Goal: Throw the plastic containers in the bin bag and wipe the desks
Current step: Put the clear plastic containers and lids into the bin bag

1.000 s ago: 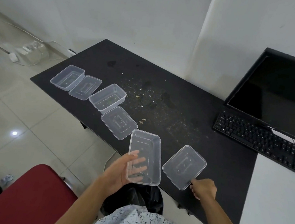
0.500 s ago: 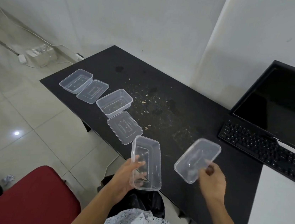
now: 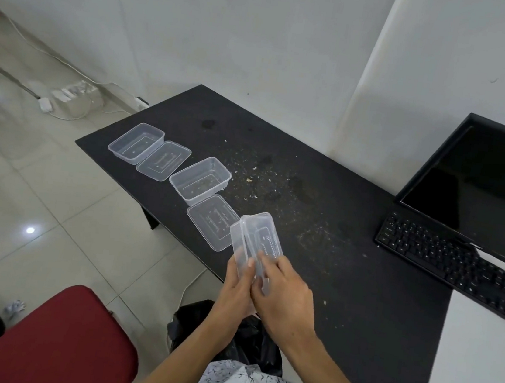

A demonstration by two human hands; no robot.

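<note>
Both hands hold a clear container and lid (image 3: 255, 239) above the near edge of the black tabletop (image 3: 347, 266): the left hand (image 3: 234, 287) grips the container's side, the right hand (image 3: 286, 297) has its fingers closed on what looks like the lid against it. Four more clear pieces (image 3: 200, 178) lie along the left edge. A black bin bag (image 3: 245, 340) sits below.

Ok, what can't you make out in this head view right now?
- Black bin bag: mouth hidden by both forearms.
- Clear plastic container and lid held together by left hand and right hand: fit hidden by fingers.
- Black monitor and black keyboard: cut off at right edge.
</note>
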